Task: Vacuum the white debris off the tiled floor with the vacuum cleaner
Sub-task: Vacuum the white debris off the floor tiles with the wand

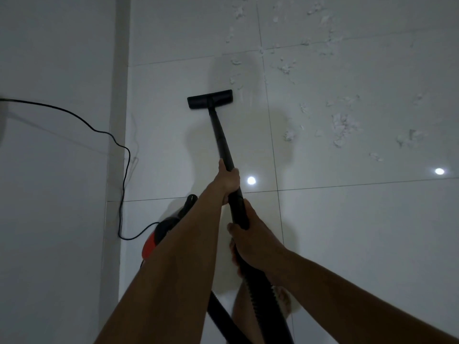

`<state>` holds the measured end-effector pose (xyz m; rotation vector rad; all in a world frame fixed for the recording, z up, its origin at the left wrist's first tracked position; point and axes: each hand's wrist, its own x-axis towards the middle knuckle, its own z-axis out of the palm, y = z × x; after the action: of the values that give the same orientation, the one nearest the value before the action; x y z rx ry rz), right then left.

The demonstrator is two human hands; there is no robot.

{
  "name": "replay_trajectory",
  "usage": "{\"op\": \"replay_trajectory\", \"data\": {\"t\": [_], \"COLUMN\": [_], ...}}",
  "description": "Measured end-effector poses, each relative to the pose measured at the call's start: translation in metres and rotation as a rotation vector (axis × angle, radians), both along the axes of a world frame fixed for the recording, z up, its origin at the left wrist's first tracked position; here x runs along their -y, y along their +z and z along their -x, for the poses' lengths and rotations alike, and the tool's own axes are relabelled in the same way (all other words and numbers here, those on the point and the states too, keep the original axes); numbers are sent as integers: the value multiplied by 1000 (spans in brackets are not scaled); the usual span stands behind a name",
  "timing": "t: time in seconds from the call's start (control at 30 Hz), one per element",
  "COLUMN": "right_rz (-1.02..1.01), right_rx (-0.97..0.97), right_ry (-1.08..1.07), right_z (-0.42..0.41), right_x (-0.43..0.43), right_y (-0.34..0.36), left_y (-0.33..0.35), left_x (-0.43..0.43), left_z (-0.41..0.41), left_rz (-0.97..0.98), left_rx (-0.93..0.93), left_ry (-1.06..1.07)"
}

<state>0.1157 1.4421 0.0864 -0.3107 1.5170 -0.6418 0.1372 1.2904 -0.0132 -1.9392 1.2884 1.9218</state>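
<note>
Left hand point(228, 181) and right hand point(253, 240) are gripping the vacuum wand point(219, 135), its floor head point(210, 99) sitting beside white debris point(344, 126), most lying uncollected on the tiled floor point(347, 232).

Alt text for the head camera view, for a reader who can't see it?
Two hands grip a black vacuum wand, left hand ahead of right hand, its floor head resting on the white tiled floor beside scattered white debris, most of it to the right. A red and black vacuum body sits behind by the wall, power cord trailing.
</note>
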Motion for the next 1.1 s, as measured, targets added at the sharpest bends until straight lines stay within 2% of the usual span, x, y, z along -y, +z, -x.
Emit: {"op": "replay_trajectory", "data": {"t": [0.33, 0.8, 1.1], "right_rz": [22, -44, -37], "right_rx": [-126, 40, 12], "right_ry": [7, -128, -105], "right_z": [9, 37, 52], "right_x": [-35, -19, 12], "right_y": [10, 8, -1], "left_y": [9, 7, 4], "left_x": [-37, -21, 8], "left_z": [18, 51, 67], "left_rz": [-41, -20, -31], "left_rx": [-12, 8, 12], "left_ry": [-28, -105, -108]}}
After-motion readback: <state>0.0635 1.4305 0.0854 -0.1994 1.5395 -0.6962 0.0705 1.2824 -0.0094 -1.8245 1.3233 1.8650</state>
